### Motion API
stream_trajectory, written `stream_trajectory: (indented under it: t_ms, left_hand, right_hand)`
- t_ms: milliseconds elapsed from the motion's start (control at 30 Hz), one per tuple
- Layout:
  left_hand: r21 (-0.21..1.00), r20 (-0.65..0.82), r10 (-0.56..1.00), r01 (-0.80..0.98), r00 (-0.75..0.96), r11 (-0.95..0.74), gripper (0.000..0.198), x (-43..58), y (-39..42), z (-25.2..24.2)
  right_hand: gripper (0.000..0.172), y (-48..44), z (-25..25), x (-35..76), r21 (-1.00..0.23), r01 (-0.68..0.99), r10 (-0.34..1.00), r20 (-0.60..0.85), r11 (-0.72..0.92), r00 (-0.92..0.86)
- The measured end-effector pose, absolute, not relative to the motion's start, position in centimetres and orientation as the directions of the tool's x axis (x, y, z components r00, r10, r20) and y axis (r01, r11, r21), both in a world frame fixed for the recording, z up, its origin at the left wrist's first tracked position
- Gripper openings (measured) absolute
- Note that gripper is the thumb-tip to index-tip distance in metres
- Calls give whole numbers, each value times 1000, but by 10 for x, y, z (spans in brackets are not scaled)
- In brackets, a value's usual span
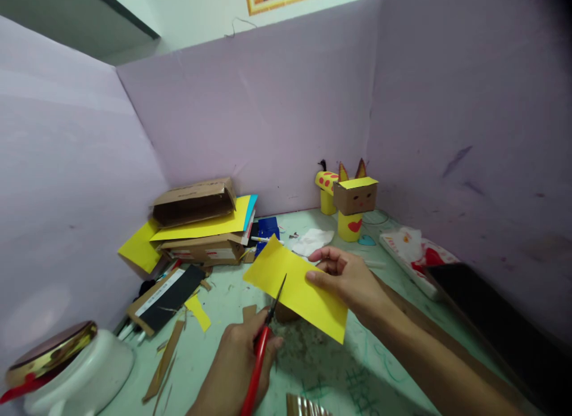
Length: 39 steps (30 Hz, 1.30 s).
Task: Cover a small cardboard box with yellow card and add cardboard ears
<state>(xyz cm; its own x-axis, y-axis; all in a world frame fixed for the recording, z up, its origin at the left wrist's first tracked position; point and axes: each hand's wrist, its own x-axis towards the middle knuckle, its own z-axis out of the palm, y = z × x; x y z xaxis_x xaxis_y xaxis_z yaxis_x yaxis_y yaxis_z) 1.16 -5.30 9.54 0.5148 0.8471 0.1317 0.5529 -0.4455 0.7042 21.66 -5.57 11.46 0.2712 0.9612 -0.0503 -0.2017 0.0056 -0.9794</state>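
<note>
And here stand three pale lilac panels boxing in the scene: the left panel (67, 183) catching a soft glow, the back panel (268, 124) running straight across, the right panel (469, 94) in dimmer light and streaked with a dark smudge (456, 161). Up above, a whitish wall (192, 11) shows a gold-framed picture (286, 0), cropped by the view! Below, a pale green desk (227, 306), scribbled in green, shadowed towards the right.

Box (196, 195) left, animal figure (355, 198) right, sheet (304, 297) before them.
</note>
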Motion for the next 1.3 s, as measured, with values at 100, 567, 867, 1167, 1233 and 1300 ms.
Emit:
stream_trajectory:
  t_ms: [100, 567, 867, 1167, 1233, 1300]
  left_hand:
    - [705, 130, 849, 554, 512, -442, 31, 11, -53, 96]
    - [700, 53, 844, 583, 534, -413, 23, 11, -50, 95]
    - [620, 112, 838, 622, 534, -478, 14, 6, -46, 85]
    - [599, 159, 851, 636, 500, -486, 18, 7, -50, 94]
    - [612, 154, 856, 632, 493, -475, 20, 9, -52, 98]
    - [644, 154, 862, 613, 483, -458, 22, 10, -54, 99]
  right_hand:
    - [31, -55, 114, 217, -979, -206, 965, -56, -3, 255]
    - [33, -54, 111, 222, -982, -191, 978, -35, 5, 203]
    - [31, -57, 112, 215, -992, -127, 993, -18, -2, 119]
    - [29, -58, 111, 214, -994, -107, 994, 16, 28, 109]
    - [30, -58, 112, 215, -994, -111, 995, 9, 20, 103]
    - [31, -58, 112, 216, -994, -110, 995, 8, 20, 104]
